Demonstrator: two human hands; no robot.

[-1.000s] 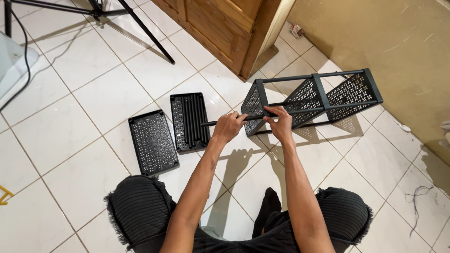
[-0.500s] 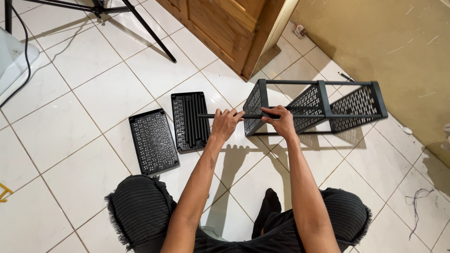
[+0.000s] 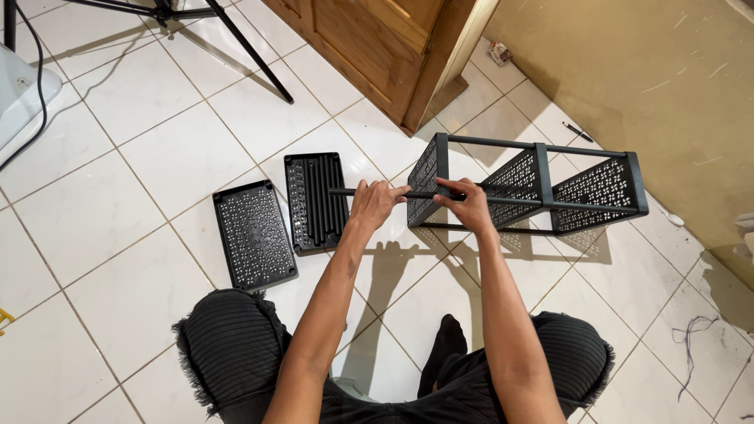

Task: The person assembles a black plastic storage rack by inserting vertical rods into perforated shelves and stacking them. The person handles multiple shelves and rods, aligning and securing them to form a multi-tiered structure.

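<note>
A black plastic rack (image 3: 542,177) with three perforated shelf panels joined by rods lies on its side on the white tile floor. My left hand (image 3: 375,202) grips a black rod (image 3: 339,191) that sticks out leftward from the rack's nearest panel. My right hand (image 3: 470,206) holds the rack's front rod right at that panel's corner. Two loose black perforated panels lie flat to the left, one (image 3: 254,233) nearer me and one (image 3: 316,200) under the rod's free end.
A wooden door (image 3: 377,47) stands at the top middle beside a tan wall (image 3: 660,86). Black tripod legs (image 3: 243,47) cross the upper left. A white object (image 3: 20,98) lies at the far left. A string (image 3: 687,334) lies on the right. My knees are at the bottom.
The rack has rotated slightly, its far end swinging lower right. The rod in my left hand levelled out and rose a little. Both hands kept their grip.
</note>
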